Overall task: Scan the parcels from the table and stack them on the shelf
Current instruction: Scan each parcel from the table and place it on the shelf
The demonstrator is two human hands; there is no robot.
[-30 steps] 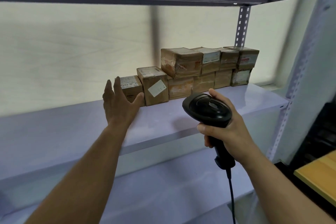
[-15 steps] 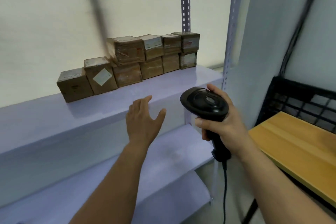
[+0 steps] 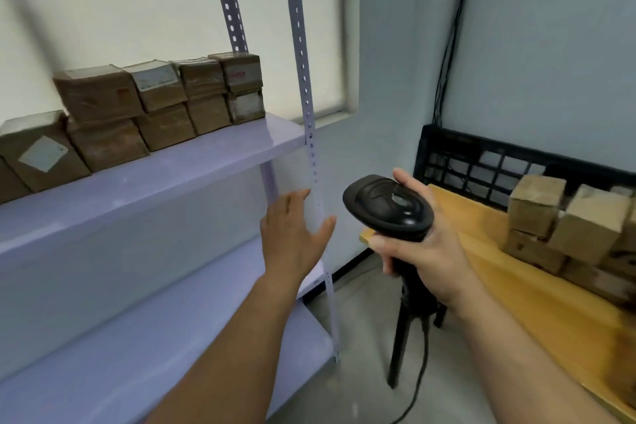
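Stacked parcels: brown boxes, two tiers, along the back of the shelf
Unstacked parcels: heaped at the right of the wooden table, beside a black crate
Scanner: black, corded, held upright
Right hand: fingers clamped round the scanner's handle
Left hand: fingers straight and open, holding nothing, before the shelf's front post

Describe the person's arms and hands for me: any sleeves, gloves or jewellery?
Both are bare. The left hand and right hand wear no gloves, and no ring, watch or bracelet shows on the fingers or wrists. The left forearm and right forearm are uncovered down to the picture's edge, so no sleeve is in view. No markings can be made out.
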